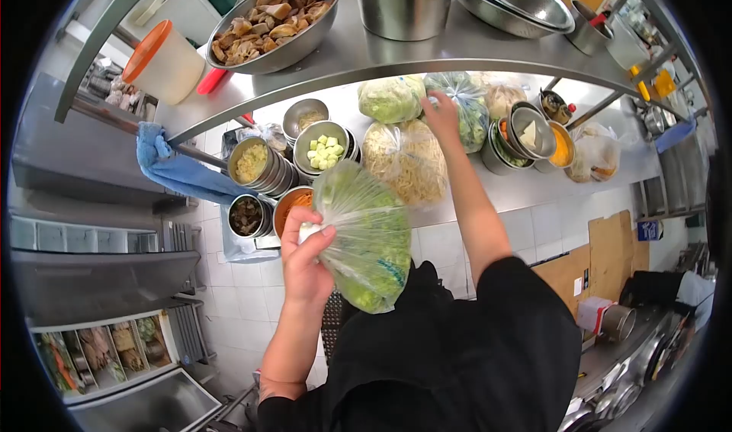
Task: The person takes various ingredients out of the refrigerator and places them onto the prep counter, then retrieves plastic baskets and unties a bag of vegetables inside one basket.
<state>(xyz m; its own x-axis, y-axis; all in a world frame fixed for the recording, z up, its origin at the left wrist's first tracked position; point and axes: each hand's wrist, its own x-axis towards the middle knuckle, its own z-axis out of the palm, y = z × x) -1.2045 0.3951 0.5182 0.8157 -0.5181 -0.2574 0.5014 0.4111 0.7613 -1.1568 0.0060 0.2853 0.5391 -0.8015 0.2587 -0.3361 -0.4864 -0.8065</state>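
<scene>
Gathered in my left hand (309,260) is the neck of a clear plastic bag of chopped greens (362,237), held up in front of the counter (476,195). My right hand (441,115) reaches over the counter to two more bags, one of pale green leaves (390,99) and one of darker greens (463,108). Its fingers are bent at the bags; whether they grip the plastic is unclear. Just below it lies a bag of bean sprouts (404,161). Left of the sprouts stands a metal bowl of light green cubes (324,151).
Overhead runs a steel shelf (328,85) with a bowl of brown pieces (271,24), a metal pot (404,12) and an orange-lidded tub (164,66). A blue towel (175,165) hangs at the left. Stacked metal containers (507,154) stand right of the bags.
</scene>
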